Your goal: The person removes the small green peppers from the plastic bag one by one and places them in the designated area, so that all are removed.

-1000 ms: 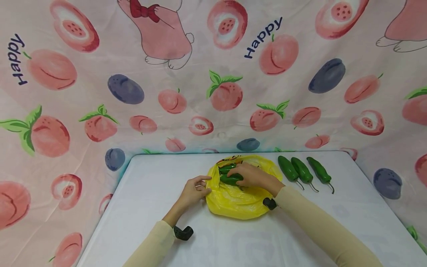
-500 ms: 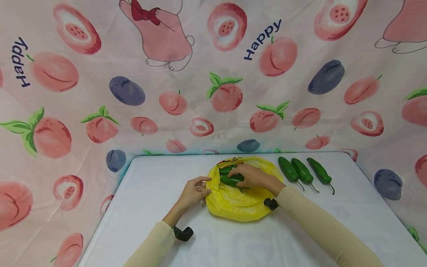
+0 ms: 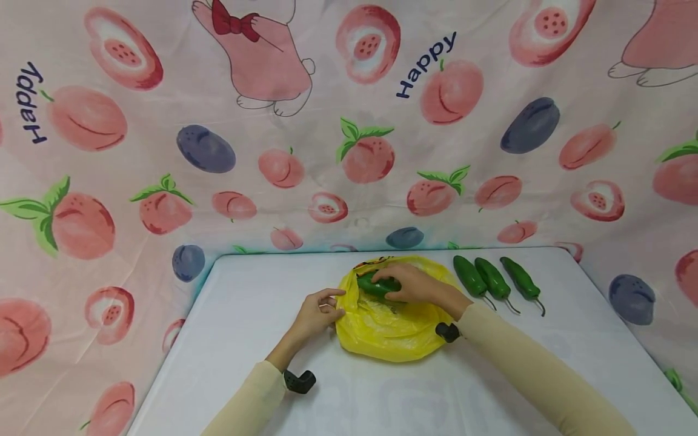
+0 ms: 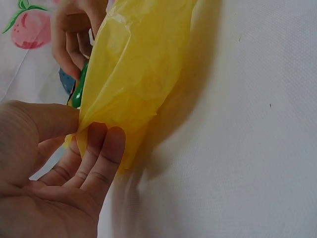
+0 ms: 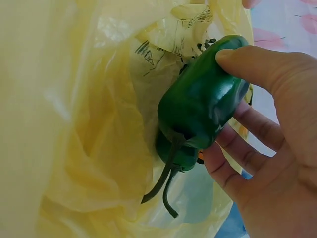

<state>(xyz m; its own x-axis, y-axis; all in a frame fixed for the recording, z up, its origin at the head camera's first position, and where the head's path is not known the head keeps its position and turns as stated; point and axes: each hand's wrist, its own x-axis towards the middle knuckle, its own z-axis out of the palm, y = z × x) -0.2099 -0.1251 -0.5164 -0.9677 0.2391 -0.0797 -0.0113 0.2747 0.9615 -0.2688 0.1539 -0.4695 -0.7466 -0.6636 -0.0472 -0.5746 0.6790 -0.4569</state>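
A yellow plastic bag (image 3: pixel 382 333) lies on the white table, its opening spread. At the bag's left edge, my left hand (image 3: pixel 316 312) pinches the rim between thumb and fingers, as the left wrist view (image 4: pixel 74 173) also shows. My right hand (image 3: pixel 411 283) is at the bag's opening and grips a green chili pepper (image 5: pixel 203 94), thumb on one side and fingers on the other. Under that pepper, a second green pepper (image 5: pixel 176 153) is partly hidden; both stems point downward in the right wrist view. How far the bag extends beneath the right forearm is hidden.
Three green chili peppers (image 3: pixel 493 278) lie side by side on the table, right of the bag. Behind the white table (image 3: pixel 262 278) hangs a pink fruit-print cloth (image 3: pixel 327 139). A black wrist device (image 3: pixel 300 381) sits at the left wrist, another (image 3: pixel 447 332) at the right.
My right hand has shifted slightly to the right with its pepper, now covering more of the other one. The left hand keeps its place on the bag rim.
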